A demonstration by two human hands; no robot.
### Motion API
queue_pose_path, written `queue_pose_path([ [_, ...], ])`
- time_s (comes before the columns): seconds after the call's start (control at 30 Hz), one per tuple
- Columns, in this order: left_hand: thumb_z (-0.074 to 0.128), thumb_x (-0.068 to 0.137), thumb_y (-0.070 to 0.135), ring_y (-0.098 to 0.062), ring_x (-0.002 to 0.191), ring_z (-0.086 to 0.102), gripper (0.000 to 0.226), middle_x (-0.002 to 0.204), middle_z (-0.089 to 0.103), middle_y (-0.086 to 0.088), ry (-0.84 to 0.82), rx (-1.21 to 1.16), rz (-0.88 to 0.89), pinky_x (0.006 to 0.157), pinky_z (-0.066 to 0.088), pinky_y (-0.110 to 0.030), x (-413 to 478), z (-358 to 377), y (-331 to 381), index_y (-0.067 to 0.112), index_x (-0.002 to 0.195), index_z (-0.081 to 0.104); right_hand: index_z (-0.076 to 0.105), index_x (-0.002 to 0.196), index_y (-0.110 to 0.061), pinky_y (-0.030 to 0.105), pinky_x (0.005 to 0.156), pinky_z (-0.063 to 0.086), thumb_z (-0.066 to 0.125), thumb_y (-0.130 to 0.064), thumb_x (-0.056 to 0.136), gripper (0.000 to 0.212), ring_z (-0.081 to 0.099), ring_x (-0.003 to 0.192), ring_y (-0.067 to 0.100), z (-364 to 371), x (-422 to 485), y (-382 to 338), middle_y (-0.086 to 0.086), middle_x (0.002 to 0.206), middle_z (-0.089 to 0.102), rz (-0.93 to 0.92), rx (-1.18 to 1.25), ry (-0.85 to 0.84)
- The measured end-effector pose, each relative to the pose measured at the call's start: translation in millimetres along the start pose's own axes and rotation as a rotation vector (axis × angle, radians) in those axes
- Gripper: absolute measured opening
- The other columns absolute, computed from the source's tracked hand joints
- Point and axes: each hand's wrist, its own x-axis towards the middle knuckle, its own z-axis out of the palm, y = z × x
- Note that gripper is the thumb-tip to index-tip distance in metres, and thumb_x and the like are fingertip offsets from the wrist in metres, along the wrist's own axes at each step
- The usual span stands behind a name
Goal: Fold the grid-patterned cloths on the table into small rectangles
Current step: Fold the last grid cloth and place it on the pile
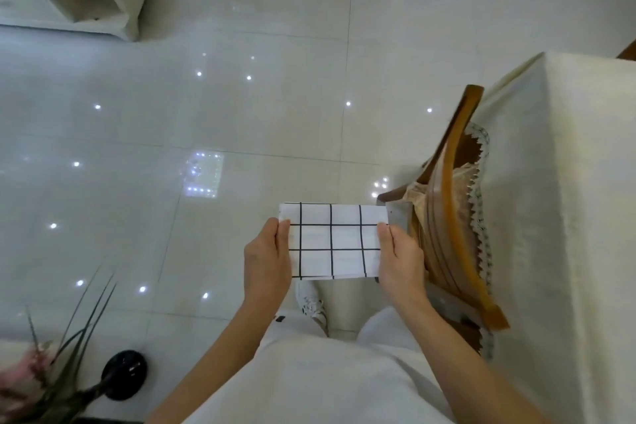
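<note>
The head camera looks down past the person's body to the floor (pixel 206 113), which is shiny and pale. The grid-patterned cloth (pixel 332 239) is up in the air in front of the person, over the floor and not on the table. It is white with thin black lines, and it is already folded into a small, flat rectangle. Its long side runs from left to right, from one hand to the other. The left hand (pixel 266 260) pinches the left short end, with the thumb on top and the fingers hidden under the cloth. The right hand (pixel 401 258) pinches the right short end the same way. So both hands are closed on the cloth, one at each end, and the cloth is stretched flat between them. The table (pixel 568 182), covered in a cream cloth, stands off to the right, and a wooden chair (pixel 454 203) sits between it and the person. The right hand is the one nearer to the table, just beside the chair. I think this cloth looks small enough now, or needs one more fold that brings the two short ends together. Either way, it then has to go to the right to reach the table. No other grid cloths show on the part of the table in view. A white shoe (pixel 311 306) peeks out under the cloth. A plant (pixel 51 372) stands at the bottom left.
</note>
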Motion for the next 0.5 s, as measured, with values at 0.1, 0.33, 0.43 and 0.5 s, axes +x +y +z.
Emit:
queue_pose_path([
  [0.1, 0.039, 0.104, 0.032, -0.009, 0.049, 0.033, 0.038, 0.056, 0.035, 0.005, 0.007, -0.016, -0.004, 0.048, 0.030, -0.021, 27.0, -7.3, -1.2, 0.023, 0.068, 0.035, 0.045, 0.067, -0.020, 0.019, 0.051, 0.033, 0.041, -0.029, 0.106, 0.040, 0.040, 0.052, 0.004, 13.8, 22.7, -16.7, -0.005, 0.059, 0.042, -0.005, -0.012, -0.015],
  [0.33, 0.039, 0.105, 0.033, -0.008, 0.051, 0.035, 0.040, 0.055, 0.034, 0.006, 0.028, -0.011, -0.028, 0.047, 0.031, -0.021, 96.5, -25.6, 6.8, 0.022, 0.067, 0.035, 0.046, 0.068, -0.018, 0.017, 0.052, 0.035, 0.042, -0.024, 0.106, 0.039, 0.042, 0.054, 0.000, 48.6, 83.3, -53.5, -0.006, 0.061, 0.042, 0.014, 0.052, -0.048],
  [0.43, 0.039, 0.105, 0.032, -0.008, 0.050, 0.035, 0.040, 0.055, 0.033, 0.006, 0.039, -0.004, -0.017, 0.047, 0.031, -0.021, 136.8, -26.2, 15.5, 0.024, 0.066, 0.033, 0.047, 0.070, -0.014, 0.020, 0.053, 0.034, 0.042, -0.025, 0.106, 0.038, 0.040, 0.055, 0.003, 59.8, 120.9, -68.0, -0.005, 0.060, 0.041, 0.006, 0.056, -0.049],
  [0.5, 0.039, 0.105, 0.030, -0.008, 0.050, 0.035, 0.040, 0.054, 0.031, 0.006, 0.035, 0.007, -0.010, 0.047, 0.031, -0.020, 166.3, -22.5, 27.0, 0.024, 0.066, 0.032, 0.043, 0.067, -0.017, 0.022, 0.053, 0.032, 0.042, -0.026, 0.106, 0.040, 0.037, 0.054, 0.004, 63.5, 150.4, -76.3, -0.005, 0.059, 0.039, -0.008, 0.056, -0.037],
])
